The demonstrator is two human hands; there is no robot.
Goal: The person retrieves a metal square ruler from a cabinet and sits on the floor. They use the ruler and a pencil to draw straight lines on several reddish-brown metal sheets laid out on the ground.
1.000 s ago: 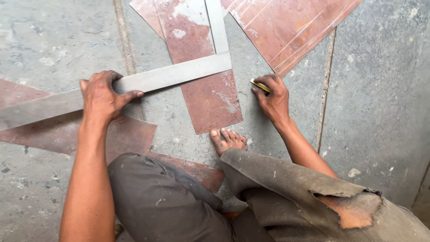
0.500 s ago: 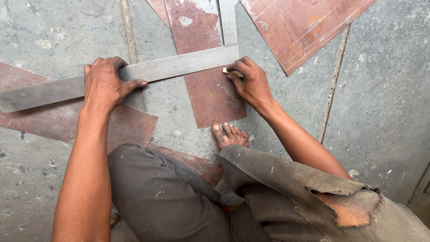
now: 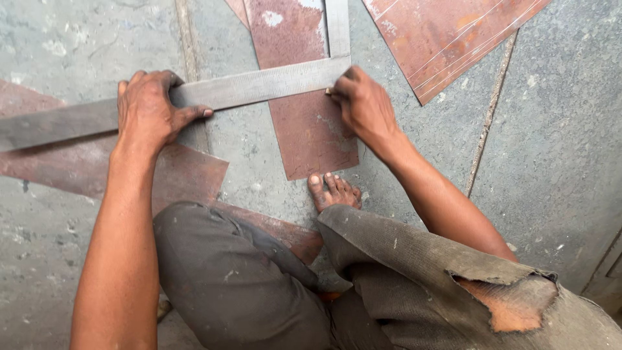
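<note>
on the grey concrete floor (image 3: pixel 551 162), near to far: bare foot (image 3: pixel 334 191) pins the rust-brown sheet strip (image 3: pixel 304 116), left hand (image 3: pixel 152 110) splayed flat on the steel square (image 3: pixel 259 84), right hand (image 3: pixel 366 107) pinched on a marker hardly visible; slackened pressure would likely shift the square, skewing the line.

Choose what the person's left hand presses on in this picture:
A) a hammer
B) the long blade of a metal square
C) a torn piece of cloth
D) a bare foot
B: the left hand lies flat on the long blade of the metal square, which crosses the rusty metal sheet on the floor, while the right hand works at the blade's edge.
</note>
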